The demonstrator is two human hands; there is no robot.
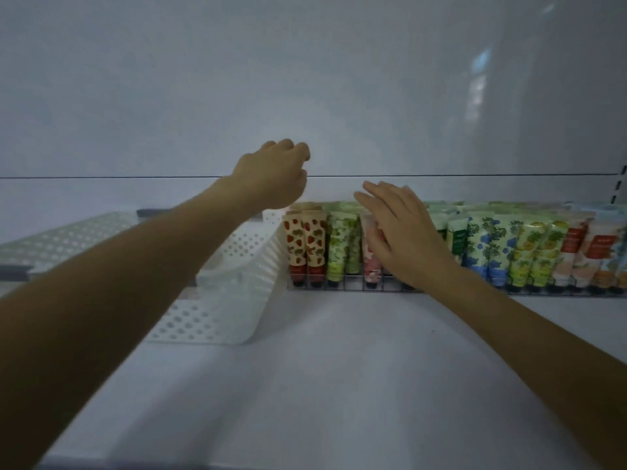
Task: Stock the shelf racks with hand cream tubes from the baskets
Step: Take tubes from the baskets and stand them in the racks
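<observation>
Pink tube (pixel 372 271) under flat right hand (pixel 405 232)

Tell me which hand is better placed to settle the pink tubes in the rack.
Right hand: its straight fingers lie on the pink tubes. The left hand hangs curled above the rack, touching no tube.

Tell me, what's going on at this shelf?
A person is stocking hand cream tubes into a wire rack on a white shelf. The right hand lies with straight fingers on the pink tubes, apparently pressing them into line. The left hand hovers near the rack's left end, fingers curled, nothing visible in it. A white perforated basket sits beside the rack.
</observation>
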